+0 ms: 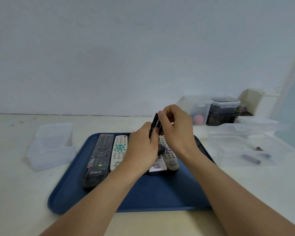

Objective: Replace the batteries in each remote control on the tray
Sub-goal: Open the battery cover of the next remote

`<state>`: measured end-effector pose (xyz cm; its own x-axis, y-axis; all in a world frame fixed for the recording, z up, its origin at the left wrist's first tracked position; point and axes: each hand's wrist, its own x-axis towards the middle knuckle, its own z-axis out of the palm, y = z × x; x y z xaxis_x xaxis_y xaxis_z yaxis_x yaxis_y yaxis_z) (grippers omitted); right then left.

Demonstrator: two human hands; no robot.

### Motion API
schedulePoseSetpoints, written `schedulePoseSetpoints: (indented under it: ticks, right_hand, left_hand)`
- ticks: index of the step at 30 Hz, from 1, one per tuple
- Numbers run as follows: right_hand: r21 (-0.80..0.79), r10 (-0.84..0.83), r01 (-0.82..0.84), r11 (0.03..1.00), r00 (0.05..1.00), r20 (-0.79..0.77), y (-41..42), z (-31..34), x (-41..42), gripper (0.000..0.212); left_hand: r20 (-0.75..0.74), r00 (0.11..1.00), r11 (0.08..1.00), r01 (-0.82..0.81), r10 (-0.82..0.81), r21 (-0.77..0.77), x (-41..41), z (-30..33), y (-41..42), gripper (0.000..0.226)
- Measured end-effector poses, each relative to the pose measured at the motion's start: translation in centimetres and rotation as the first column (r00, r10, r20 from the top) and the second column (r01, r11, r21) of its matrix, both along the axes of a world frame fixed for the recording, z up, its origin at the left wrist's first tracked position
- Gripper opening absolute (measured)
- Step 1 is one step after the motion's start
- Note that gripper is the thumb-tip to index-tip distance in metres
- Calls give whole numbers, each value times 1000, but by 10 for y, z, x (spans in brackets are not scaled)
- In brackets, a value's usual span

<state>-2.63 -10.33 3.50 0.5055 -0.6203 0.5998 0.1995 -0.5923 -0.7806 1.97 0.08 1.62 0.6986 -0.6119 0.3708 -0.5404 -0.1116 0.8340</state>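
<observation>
Left hand: the left hand (141,147) is raised over the middle of the tray, fingers curled round the lower part of a slim black remote (154,126) held nearly upright.
Right hand: the right hand (175,128) meets it from the right of centre, thumb and fingers pinching at the remote's upper end, where a dark battery (158,125) shows against it; whether the battery is seated I cannot tell.
Forearms: both reach in from the lower edge of the frame and cross over the tray's near rim.
Tray: a blue tray (157,193) lies on the pale counter (12,193) at centre; it holds a black remote in clear wrap (99,159) at its left, a white remote (118,152) just beside it, and a grey remote (169,155) under the hands, with a white one partly hidden.
Left box: a clear plastic box (49,147) sits left of the tray, well apart.
Right box: a clear open box (245,150) on the right holds loose batteries (251,159).
Back right: stacked lidded tubs (223,106) stand against the wall.
Open room: bare counter shows in front of the tray and at far left.
</observation>
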Motion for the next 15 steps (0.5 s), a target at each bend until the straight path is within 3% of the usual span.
schedulePoseSetpoints:
  ticks: [7,10,15]
  right_hand:
    - [-7,0,0,1000,1000,19,0,1,-1,12]
    - [77,30,-32,997,999,32,0,1,-1,22]
    - [131,51,-65,989,993,107,3,5,-3,14]
  left_hand:
    - [16,1000,1000,-15,16,-20,3,1,-2,28]
    - [26,999,998,-30,31,-46,3,3,-1,29]
    - [-90,996,997,1,-8,-82,-2,7,0,29]
